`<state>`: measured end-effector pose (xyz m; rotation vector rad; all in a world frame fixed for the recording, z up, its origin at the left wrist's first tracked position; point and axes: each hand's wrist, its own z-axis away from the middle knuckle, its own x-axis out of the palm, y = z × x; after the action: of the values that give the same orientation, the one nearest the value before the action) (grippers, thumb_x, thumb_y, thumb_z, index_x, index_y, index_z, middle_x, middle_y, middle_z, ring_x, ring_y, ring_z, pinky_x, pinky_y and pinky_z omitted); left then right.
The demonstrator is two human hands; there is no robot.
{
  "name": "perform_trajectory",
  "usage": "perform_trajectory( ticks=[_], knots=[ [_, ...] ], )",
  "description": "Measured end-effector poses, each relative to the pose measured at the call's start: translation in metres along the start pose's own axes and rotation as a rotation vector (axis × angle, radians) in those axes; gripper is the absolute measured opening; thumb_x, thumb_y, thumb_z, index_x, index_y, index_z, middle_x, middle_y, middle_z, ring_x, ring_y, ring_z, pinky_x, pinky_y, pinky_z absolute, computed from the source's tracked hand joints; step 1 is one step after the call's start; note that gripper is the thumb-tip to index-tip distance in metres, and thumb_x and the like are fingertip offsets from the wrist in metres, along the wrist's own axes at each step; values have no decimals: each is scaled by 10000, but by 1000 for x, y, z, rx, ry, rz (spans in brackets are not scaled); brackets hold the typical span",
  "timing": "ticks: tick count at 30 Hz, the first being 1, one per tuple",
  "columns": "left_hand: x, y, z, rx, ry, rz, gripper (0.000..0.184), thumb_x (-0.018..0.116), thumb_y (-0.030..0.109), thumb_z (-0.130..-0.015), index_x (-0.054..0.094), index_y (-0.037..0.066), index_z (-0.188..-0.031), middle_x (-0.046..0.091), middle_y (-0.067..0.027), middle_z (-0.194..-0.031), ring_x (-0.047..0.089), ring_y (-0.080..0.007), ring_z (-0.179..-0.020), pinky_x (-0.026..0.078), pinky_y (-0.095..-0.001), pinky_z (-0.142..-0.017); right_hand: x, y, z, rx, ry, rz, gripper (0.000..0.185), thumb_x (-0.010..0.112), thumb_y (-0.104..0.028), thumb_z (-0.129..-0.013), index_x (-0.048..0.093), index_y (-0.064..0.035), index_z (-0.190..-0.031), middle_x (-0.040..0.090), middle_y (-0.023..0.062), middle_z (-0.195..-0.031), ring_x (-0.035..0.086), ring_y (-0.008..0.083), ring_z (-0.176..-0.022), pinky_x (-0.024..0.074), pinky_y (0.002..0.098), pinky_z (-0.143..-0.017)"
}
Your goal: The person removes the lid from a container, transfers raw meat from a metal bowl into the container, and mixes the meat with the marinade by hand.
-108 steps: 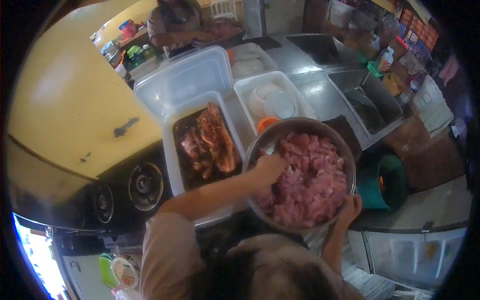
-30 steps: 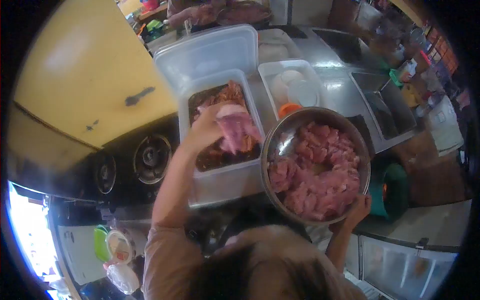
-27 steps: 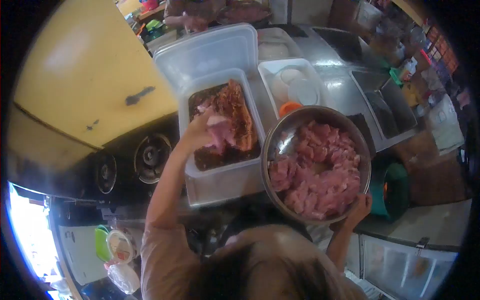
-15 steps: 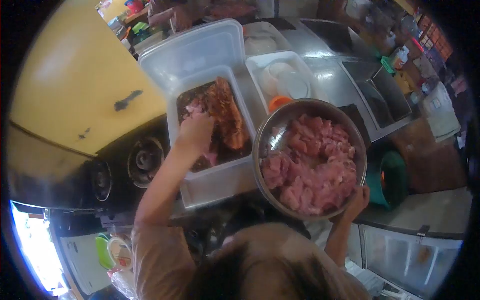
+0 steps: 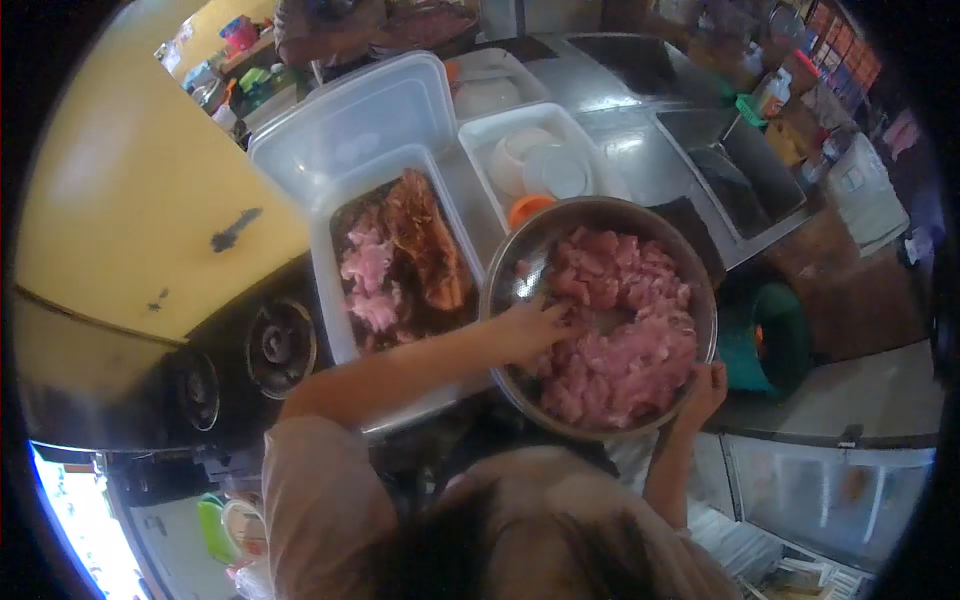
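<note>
My left hand [image 5: 537, 332] reaches into a round metal bowl [image 5: 503, 385], its fingers curled into the raw meat at the left side; the fingertips are partly hidden. Many pink pieces of raw meat [image 5: 630, 345] fill the bowl. On the bowl's lower right rim, my right hand [image 5: 707, 388] has its fingers closed around the edge. Left of the bowl stands a clear plastic container [image 5: 322, 290]. Inside it, a long browned slab of meat [image 5: 430, 240] and pale pink meat pieces [image 5: 369, 280] lie in dark marinade.
A clear lid [image 5: 355, 115] leans up behind the container. Behind the bowl is a white tray [image 5: 475, 140] with white bowls and an orange item [image 5: 530, 209]. Stove burners [image 5: 281, 350] lie at left, a sink [image 5: 735, 175] and a green tub [image 5: 775, 335] at right.
My left hand has left the plastic container and moved right into the metal bowl. More pink meat now shows in the container. My right hand stays on the rim.
</note>
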<state>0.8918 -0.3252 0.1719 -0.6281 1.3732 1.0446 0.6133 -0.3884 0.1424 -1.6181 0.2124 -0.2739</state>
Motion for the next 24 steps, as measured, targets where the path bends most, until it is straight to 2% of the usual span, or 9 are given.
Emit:
perform_trajectory(
  ticks=[1,2,4,8,11,14,17,20,24],
  knots=[
    [3,5,-1,-22,26,-58,754,673,187,-561,352,208,-1243,290,-174,-1243,393,-403,-1052,440,-491,-777,5,-5,3,-28,2,-30,86,494,-15,-651,432,-73,-654,397,-28,-650,367,73,-591,299,199,-522],
    [7,8,-1,-48,55,-116,734,665,187,-569,361,198,-1236,301,-180,-1233,395,-399,-1054,446,-485,-769,4,-1,2,-16,8,-16,47,498,-31,-664,471,-51,-697,436,-16,-684,391,87,-622,325,214,-555],
    [16,10,-1,-97,66,-1,685,658,190,-576,391,178,-1208,326,-191,-1202,418,-384,-1036,461,-454,-750,-1,7,-3,4,20,12,116,507,-63,-691,549,-7,-783,515,8,-754,440,114,-685,377,242,-620],
    [12,17,-4,-211,-49,130,583,637,176,-598,445,151,-1148,378,-199,-1136,517,-356,-901,489,-397,-688,-6,2,-3,-17,-24,66,69,511,-60,-688,525,-17,-740,494,2,-736,422,110,-667,366,246,-606],
    [0,30,-2,-300,-82,125,597,648,155,-581,448,146,-1143,444,-201,-1050,567,-345,-786,496,-392,-649,-4,-2,0,-26,-16,55,37,511,-51,-677,479,-40,-693,450,-8,-701,396,96,-635,339,227,-576],
    [-14,31,-2,-300,-114,141,583,643,114,-570,468,117,-1125,499,-195,-976,582,-336,-748,497,-399,-629,-2,4,-2,-55,11,22,108,514,-39,-651,413,-73,-638,379,-28,-639,359,73,-588,295,199,-525],
    [-13,15,-2,-292,-53,543,560,642,81,-551,496,85,-1091,535,-179,-967,577,-317,-806,491,-387,-667,0,2,0,-20,17,1,112,514,-50,-644,404,-71,-632,371,-28,-637,351,72,-580,292,205,-514],
    [6,-3,-4,-246,127,695,562,647,74,-562,497,60,-1102,547,-144,-1016,579,-259,-839,486,-332,-698,3,-6,3,-8,-1,42,92,508,-50,-654,418,-61,-641,398,-24,-659,361,76,-596,308,214,-526],
    [-41,3,24,-360,388,1091,597,679,74,-607,453,35,-1159,554,-115,-1032,559,-197,-880,459,-300,-753,8,-18,9,-13,-3,75,45,494,-29,-670,456,-47,-655,455,-12,-704,384,90,-632,338,225,-552]
  ],
)
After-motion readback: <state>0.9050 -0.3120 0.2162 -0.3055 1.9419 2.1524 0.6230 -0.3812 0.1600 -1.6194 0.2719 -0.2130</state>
